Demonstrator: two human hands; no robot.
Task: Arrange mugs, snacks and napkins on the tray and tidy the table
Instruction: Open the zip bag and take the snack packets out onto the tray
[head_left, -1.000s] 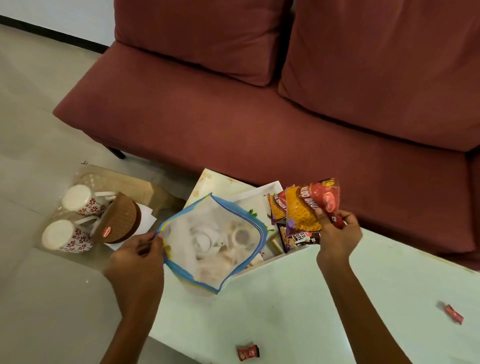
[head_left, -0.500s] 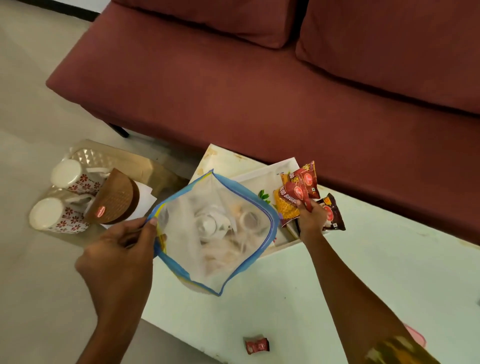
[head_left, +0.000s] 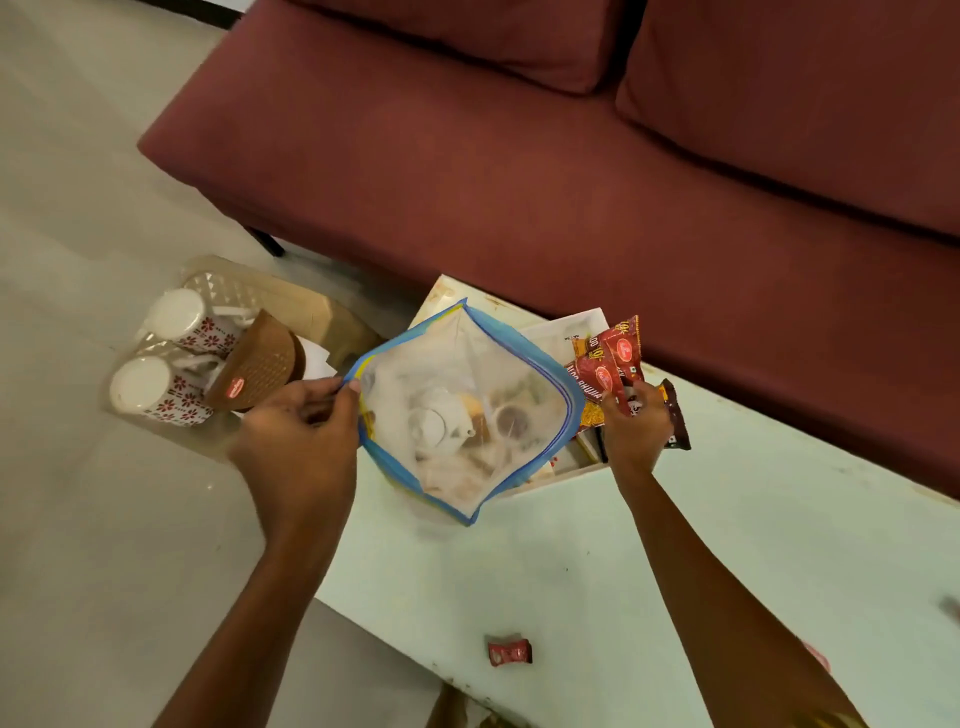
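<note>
Right hand (head_left: 635, 427) with the snack packets (head_left: 610, 371) now lower, beside the clear bag (head_left: 462, 410) (formerly raised).

We see the bag (head_left: 467, 410) left of the snacks (head_left: 610, 371), both over the table (head_left: 675, 545); mugs (head_left: 176, 358) sit on the floor (head_left: 78, 519) farther left.

A person's left hand (head_left: 301, 441) is pinching open a blue-rimmed clear bag (head_left: 462, 410) above a pale table (head_left: 649, 561) while the right hand (head_left: 636, 423), at three o'clock of it, is gripping red snack packets (head_left: 613, 369) over a white tray (head_left: 566, 332).
</note>
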